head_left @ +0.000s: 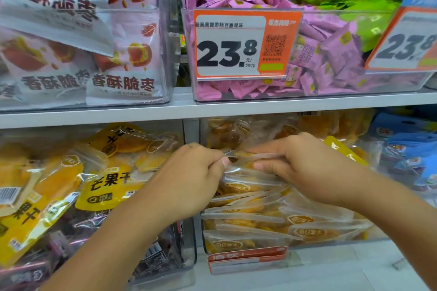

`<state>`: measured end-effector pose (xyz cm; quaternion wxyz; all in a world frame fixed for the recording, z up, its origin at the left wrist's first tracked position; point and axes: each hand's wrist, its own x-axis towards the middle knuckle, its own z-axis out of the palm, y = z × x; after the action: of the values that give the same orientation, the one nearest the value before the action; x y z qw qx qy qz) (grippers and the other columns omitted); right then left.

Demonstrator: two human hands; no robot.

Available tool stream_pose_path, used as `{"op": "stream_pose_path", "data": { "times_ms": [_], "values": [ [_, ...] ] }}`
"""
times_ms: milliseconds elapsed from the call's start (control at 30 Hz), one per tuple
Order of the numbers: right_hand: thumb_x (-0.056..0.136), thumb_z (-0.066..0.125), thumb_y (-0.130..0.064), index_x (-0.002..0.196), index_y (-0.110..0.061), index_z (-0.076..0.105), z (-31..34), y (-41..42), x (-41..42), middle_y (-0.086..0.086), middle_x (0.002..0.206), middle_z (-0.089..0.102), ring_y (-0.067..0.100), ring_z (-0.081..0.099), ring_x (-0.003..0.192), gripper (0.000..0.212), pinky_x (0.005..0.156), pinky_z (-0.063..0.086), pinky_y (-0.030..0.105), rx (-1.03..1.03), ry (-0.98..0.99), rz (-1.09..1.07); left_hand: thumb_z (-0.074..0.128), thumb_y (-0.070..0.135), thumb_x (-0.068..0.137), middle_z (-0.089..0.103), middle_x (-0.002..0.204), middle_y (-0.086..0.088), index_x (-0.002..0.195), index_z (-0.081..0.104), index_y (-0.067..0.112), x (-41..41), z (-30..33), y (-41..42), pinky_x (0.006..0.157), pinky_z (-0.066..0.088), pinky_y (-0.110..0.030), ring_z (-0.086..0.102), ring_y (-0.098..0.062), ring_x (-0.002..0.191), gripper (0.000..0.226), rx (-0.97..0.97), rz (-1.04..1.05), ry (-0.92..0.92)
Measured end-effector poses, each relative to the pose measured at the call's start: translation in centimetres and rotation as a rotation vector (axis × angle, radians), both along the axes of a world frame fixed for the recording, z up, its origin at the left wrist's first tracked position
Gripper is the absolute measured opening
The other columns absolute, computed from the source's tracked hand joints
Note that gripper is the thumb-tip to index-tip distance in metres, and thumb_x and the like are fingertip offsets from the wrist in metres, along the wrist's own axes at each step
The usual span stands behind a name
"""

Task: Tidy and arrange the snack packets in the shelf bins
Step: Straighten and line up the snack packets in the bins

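A clear bin (248,247) on the lower shelf holds several clear packets of yellow dried mango stood in a row (255,217). My left hand (194,172) and my right hand (302,163) meet over the back of this row. Both pinch the top edge of one clear mango packet (248,157), left hand at its left end, right hand at its right end. The packet's lower part is hidden behind the others.
A second bin at the lower left (189,243) holds loose yellow mango packets (104,186) lying at angles. On the upper shelf (236,107) stand a bin of pink candies (319,54) with a price tag (241,45), and pink jujube bags (123,54). Blue packets (411,149) sit at right.
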<state>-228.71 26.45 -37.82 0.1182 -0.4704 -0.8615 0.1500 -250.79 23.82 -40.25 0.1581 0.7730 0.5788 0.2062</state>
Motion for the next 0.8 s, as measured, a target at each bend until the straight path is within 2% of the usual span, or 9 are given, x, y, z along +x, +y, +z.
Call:
{"op": "stream_pose_path", "data": {
  "times_ms": [67, 133, 167, 233, 300, 400, 600, 700, 800],
  "values": [
    [0.100, 0.055, -0.035, 0.120, -0.027, 0.067, 0.8, 0.2, -0.3, -0.005, 0.110, 0.074, 0.018, 0.068, 0.097, 0.025, 0.083, 0.055, 0.038, 0.006, -0.050, 0.064, 0.049, 0.035, 0.102, 0.062, 0.072, 0.020, 0.088, 0.073, 0.028, -0.6, 0.9, 0.6, 0.068, 0.041, -0.021, 0.060, -0.001, 0.073, 0.029, 0.040, 0.082, -0.037],
    [0.098, 0.055, -0.015, 0.116, -0.023, 0.065, 1.2, 0.6, -0.7, 0.003, 0.109, 0.071, 0.024, 0.065, 0.098, 0.022, 0.077, 0.057, 0.040, 0.011, -0.154, 0.122, 0.052, 0.036, 0.101, 0.061, 0.078, 0.016, 0.110, 0.070, 0.030, -1.6, 1.4, 1.8, 0.064, 0.038, -0.019, 0.060, -0.007, 0.080, 0.022, 0.089, 0.175, 0.013],
    [0.093, 0.054, -0.007, 0.116, -0.021, 0.063, 1.3, 0.8, -0.9, 0.006, 0.108, 0.069, 0.026, 0.064, 0.097, 0.027, 0.074, 0.057, 0.042, 0.020, -0.208, 0.140, 0.053, 0.039, 0.100, 0.066, 0.092, 0.008, 0.122, 0.065, 0.030, -1.7, 1.3, 2.5, 0.070, 0.042, -0.020, 0.062, -0.013, 0.090, 0.027, 0.048, 0.192, 0.083],
    [0.091, 0.054, -0.006, 0.116, -0.022, 0.064, 0.9, 1.3, -1.0, 0.005, 0.112, 0.070, 0.026, 0.066, 0.101, 0.031, 0.078, 0.058, 0.042, -0.020, -0.237, 0.162, 0.054, 0.043, 0.099, 0.057, 0.137, -0.003, 0.145, 0.047, 0.032, -1.4, 0.5, 3.7, 0.096, 0.042, -0.026, 0.054, -0.022, 0.123, 0.048, -0.093, 0.186, 0.196],
    [0.099, 0.056, -0.019, 0.122, -0.033, 0.066, 0.7, 1.9, -0.8, -0.010, 0.119, 0.070, 0.013, 0.066, 0.109, 0.029, 0.093, 0.054, 0.037, -0.128, -0.180, 0.182, 0.057, 0.041, 0.097, 0.042, 0.153, -0.003, 0.151, 0.037, 0.035, -1.0, -0.2, 4.8, 0.110, 0.038, -0.032, 0.043, -0.025, 0.136, 0.057, -0.142, 0.187, 0.229],
    [0.101, 0.057, -0.030, 0.132, -0.045, 0.060, 0.9, 2.2, -0.4, -0.028, 0.132, 0.059, -0.004, 0.053, 0.124, 0.035, 0.108, 0.043, 0.026, -0.224, -0.134, 0.185, 0.059, 0.037, 0.094, 0.048, 0.148, -0.004, 0.144, 0.045, 0.033, -1.2, -0.2, 6.9, 0.108, 0.042, -0.036, 0.048, -0.027, 0.130, 0.052, -0.070, 0.196, 0.308],
    [0.101, 0.056, -0.027, 0.125, -0.054, 0.059, 0.0, 1.7, 0.3, -0.032, 0.130, 0.059, -0.007, 0.053, 0.122, 0.036, 0.107, 0.041, 0.019, -0.202, -0.031, 0.219, 0.064, 0.032, 0.093, 0.056, 0.134, -0.004, 0.127, 0.055, 0.031, -0.4, 0.1, 8.6, 0.102, 0.043, -0.035, 0.052, -0.027, 0.121, 0.036, -0.007, 0.196, 0.379],
    [0.101, 0.055, -0.025, 0.121, -0.056, 0.058, -0.2, 1.6, 0.4, -0.032, 0.126, 0.060, -0.004, 0.056, 0.118, 0.036, 0.105, 0.044, 0.022, -0.178, -0.002, 0.231, 0.068, 0.017, 0.090, 0.068, 0.120, 0.001, 0.100, 0.067, 0.032, -0.3, -1.0, 8.0, 0.099, 0.046, -0.029, 0.060, -0.023, 0.114, 0.018, 0.069, 0.341, 0.097],
    [0.100, 0.057, -0.028, 0.125, -0.042, 0.063, -0.6, 1.8, 0.5, -0.017, 0.122, 0.068, 0.006, 0.062, 0.115, 0.029, 0.100, 0.051, 0.031, -0.142, 0.013, 0.221, 0.078, 0.011, 0.083, 0.075, 0.095, 0.005, 0.071, 0.066, 0.030, 0.1, -1.6, 6.2, 0.092, 0.052, -0.029, 0.068, -0.018, 0.097, 0.026, 0.115, 0.571, -0.467]
  ]
}}
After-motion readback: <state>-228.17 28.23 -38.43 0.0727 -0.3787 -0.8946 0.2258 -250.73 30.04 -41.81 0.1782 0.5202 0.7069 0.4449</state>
